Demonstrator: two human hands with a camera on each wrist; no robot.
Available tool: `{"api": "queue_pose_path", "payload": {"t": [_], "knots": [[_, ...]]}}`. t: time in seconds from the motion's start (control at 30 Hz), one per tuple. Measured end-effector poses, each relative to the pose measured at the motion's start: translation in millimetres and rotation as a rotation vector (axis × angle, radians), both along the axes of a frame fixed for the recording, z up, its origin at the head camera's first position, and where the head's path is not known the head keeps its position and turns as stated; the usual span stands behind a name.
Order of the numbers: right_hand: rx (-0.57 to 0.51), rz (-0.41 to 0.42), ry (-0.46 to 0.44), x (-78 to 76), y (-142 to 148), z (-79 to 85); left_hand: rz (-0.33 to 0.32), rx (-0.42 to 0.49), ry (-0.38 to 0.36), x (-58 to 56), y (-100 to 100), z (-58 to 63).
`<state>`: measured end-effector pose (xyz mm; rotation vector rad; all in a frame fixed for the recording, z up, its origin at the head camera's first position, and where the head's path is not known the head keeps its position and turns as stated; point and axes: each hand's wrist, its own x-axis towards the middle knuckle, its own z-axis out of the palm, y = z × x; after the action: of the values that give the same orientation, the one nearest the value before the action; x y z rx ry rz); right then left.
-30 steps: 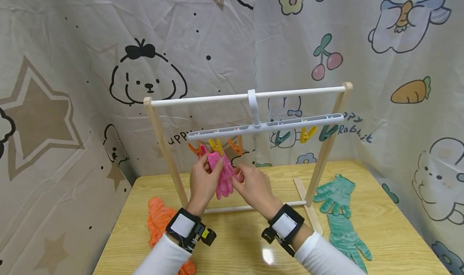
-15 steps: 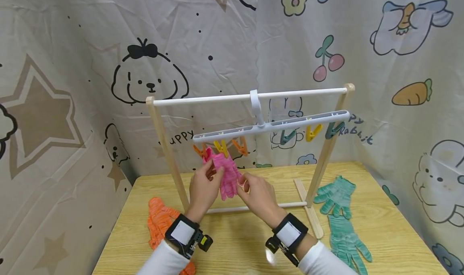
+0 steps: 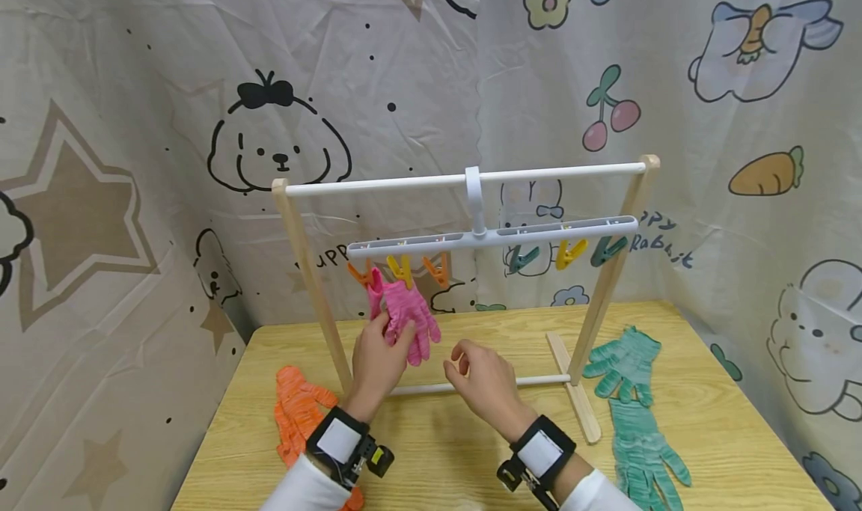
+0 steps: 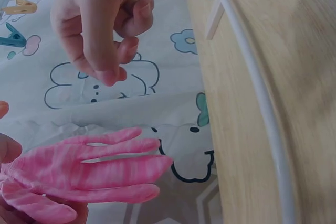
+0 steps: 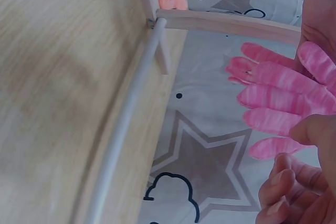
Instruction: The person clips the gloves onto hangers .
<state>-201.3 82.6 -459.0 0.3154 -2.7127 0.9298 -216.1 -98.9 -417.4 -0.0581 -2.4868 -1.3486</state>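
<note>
A pink knit glove hangs by its cuff from a yellow clothespin, fingers downward. More pink knit hangs beside it under an orange clothespin; further pink fingertips show behind the glove in the right wrist view. My left hand holds the glove's left edge, thumb in front and fingers partly hidden behind. My right hand is apart from the glove, to its right, fingers loosely bent and holding nothing.
A grey hanger with several clothespins hangs from a rack's white bar. Orange gloves lie at left on the wooden table; two green gloves lie at right. A lower white bar joins the rack's legs.
My right hand has let go of the pink glove and moved down and right. My left hand has slid lower on it. The hanger swung right, then back left.
</note>
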Motion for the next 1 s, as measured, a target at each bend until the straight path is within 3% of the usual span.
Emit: {"api": "queue_pose_path", "payload": {"t": [0.4, 0.57, 0.67, 0.8, 1.0], "knots": [[-0.016, -0.005, -0.002, 8.8, 5.5, -13.5, 0.016, 0.008, -0.015, 8.9, -2.0, -17.8], [-0.023, -0.015, -0.019, 13.5, 7.6, -20.5, 0.012, 0.011, -0.009, 14.8, -4.3, -30.9], [-0.037, -0.018, -0.043, 16.4, 9.5, -25.0, -0.019, 0.060, -0.013, 21.5, -6.8, -41.4], [-0.052, -0.014, -0.060, 20.4, 12.5, -30.9, -0.041, 0.147, -0.065, 30.5, -10.2, -54.3], [-0.057, -0.028, -0.044, 26.6, 17.0, -40.1, -0.025, 0.161, -0.126, 39.4, -12.1, -67.9]]}}
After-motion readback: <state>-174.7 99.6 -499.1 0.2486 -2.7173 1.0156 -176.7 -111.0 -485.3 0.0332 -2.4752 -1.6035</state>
